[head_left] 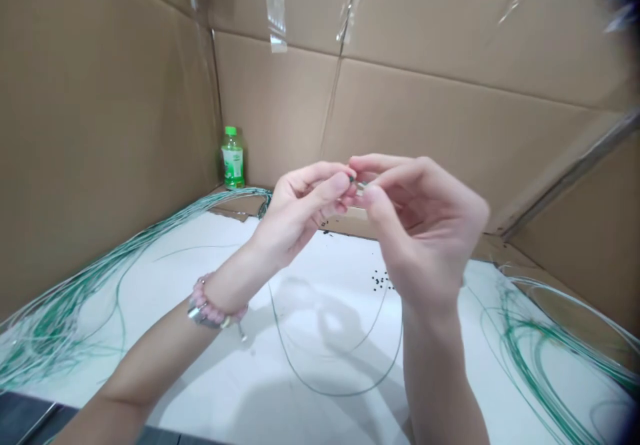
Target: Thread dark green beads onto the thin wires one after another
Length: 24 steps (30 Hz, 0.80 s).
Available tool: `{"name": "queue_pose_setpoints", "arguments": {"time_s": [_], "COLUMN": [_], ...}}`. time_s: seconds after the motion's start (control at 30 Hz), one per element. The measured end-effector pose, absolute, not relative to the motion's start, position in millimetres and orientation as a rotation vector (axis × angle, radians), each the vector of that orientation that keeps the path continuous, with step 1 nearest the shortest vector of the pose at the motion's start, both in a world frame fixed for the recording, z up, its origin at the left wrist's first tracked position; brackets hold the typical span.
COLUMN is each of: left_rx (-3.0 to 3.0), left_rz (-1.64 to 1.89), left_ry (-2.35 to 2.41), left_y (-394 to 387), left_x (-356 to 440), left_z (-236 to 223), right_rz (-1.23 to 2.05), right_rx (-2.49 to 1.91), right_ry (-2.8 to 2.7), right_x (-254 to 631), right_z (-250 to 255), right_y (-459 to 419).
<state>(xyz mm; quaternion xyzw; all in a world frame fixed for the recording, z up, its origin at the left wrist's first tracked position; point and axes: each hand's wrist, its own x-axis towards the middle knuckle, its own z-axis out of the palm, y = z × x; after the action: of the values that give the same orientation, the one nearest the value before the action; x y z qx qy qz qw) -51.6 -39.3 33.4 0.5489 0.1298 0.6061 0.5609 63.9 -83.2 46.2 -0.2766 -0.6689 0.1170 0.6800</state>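
My left hand (305,205) is raised over the white work surface (300,325), thumb and fingers pinched on a small dark green piece (352,179) at the fingertips. Right against it, my right hand (420,225) pinches a thin, pale wire end (362,186). The fingertips of both hands nearly touch, and they hide most of what they hold. Below them, a thin green wire (330,395) hangs in a wide loop, its upper parts passing behind my hands. Several tiny black pieces (377,280) lie scattered behind my right wrist.
On the left lies a long bundle of green and white wires (65,318). Coiled green wires (535,348) spread on the right. A green-capped bottle (233,162) stands in the back left corner. Cardboard walls (450,118) enclose the surface.
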Motion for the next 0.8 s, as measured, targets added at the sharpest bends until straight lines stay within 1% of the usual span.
{"name": "queue_pose_setpoints", "arguments": {"time_s": [0.2,0.43,0.8], "left_rx": [1.375,1.468,1.301], "left_rz": [1.356,1.335,1.445], "left_ry": [0.072,-0.006,0.002], "left_y": [-34.1,-30.6,-40.1], "left_x": [-58.5,-58.2,-47.2], "left_z": [35.5,28.5,26.5], "right_rz": [0.153,0.005,-0.083], "right_rx": [-0.659,-0.621,-0.614], "right_ry": [-1.552,-1.602,-1.538], "right_x": [64.3,68.7,62.9], "right_z": [47.3,45.1,41.9], "right_y": [-87.5,-90.2,-87.1]}}
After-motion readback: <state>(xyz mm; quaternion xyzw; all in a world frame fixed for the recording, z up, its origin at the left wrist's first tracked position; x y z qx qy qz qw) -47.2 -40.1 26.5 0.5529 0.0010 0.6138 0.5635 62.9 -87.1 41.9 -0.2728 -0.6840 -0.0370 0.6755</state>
